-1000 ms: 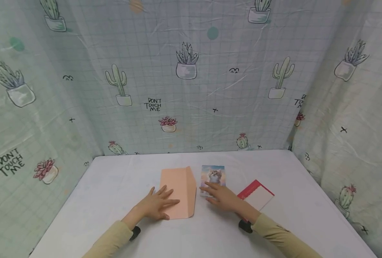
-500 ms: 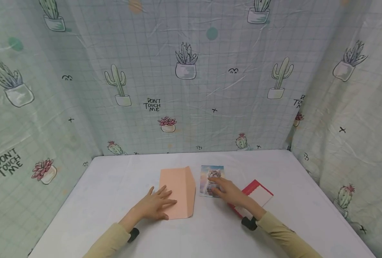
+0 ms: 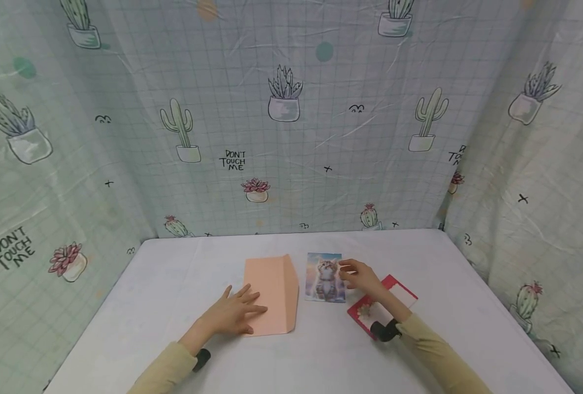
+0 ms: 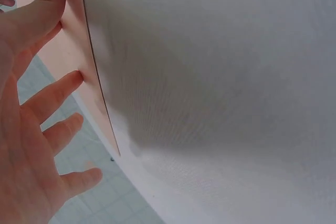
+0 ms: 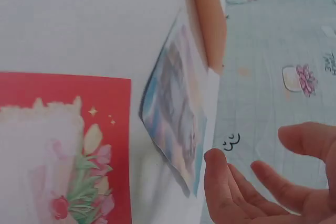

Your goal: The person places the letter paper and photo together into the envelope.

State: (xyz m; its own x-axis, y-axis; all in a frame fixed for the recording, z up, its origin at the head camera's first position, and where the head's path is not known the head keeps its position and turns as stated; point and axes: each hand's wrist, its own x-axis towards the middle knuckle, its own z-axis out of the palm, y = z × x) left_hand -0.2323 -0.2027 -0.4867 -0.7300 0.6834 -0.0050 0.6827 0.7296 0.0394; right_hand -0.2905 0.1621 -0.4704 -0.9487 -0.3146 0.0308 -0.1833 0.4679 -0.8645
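Three sides of the white table (image 3: 149, 295) are facing a cactus-print curtain (image 3: 291, 210) in the head view. Left of the kitten card (image 3: 325, 282), a peach envelope (image 3: 267, 276) is lying flat, the left hand (image 3: 229, 314) resting on it with spread fingers. Right of the kitten card, the right hand (image 3: 362, 278) is hovering by its edge; a red-bordered card (image 3: 367, 314) is lying below that. In the left wrist view, shade is dimming the table beside the envelope. In the right wrist view, the right thumb and relaxed fingers are standing apart near the kitten card.
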